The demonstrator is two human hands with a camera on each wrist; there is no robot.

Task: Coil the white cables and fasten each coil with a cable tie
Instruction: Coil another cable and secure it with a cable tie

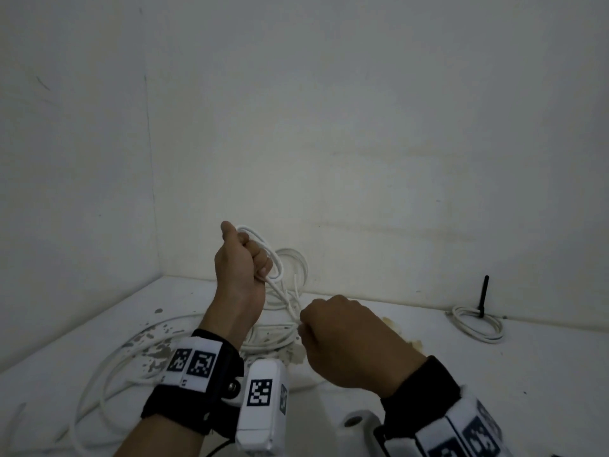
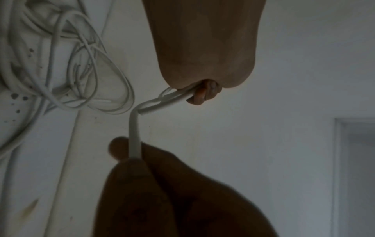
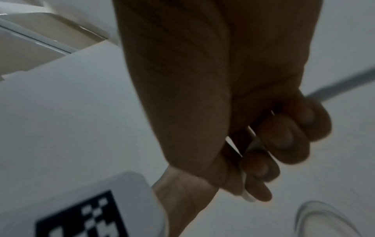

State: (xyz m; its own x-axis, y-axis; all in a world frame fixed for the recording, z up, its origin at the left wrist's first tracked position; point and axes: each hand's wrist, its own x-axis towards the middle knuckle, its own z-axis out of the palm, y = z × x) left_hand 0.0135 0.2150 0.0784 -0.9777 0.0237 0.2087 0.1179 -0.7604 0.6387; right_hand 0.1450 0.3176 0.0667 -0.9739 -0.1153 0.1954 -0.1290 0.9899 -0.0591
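My left hand [image 1: 245, 258] is raised above the table in a fist, gripping a small coil of white cable [image 1: 275, 255] whose loops stick out to the right of the fist. From the coil a strand [image 1: 290, 301] runs down to my right hand [image 1: 316, 328], which pinches it in curled fingers. The left wrist view shows the left fingers [image 2: 202, 96] curled round the cable [image 2: 134, 131], bent below them and pinched by the right hand [image 2: 129, 154]. In the right wrist view, the right hand [image 3: 270, 144] is curled round a white strand [image 3: 248, 195].
Loose white cables [image 1: 108, 364] sprawl over the stained white table [image 1: 428, 390] at the left and behind my hands. A finished coil [image 1: 478, 326] with an upright black tie [image 1: 483, 296] lies at the back right. White walls close the corner.
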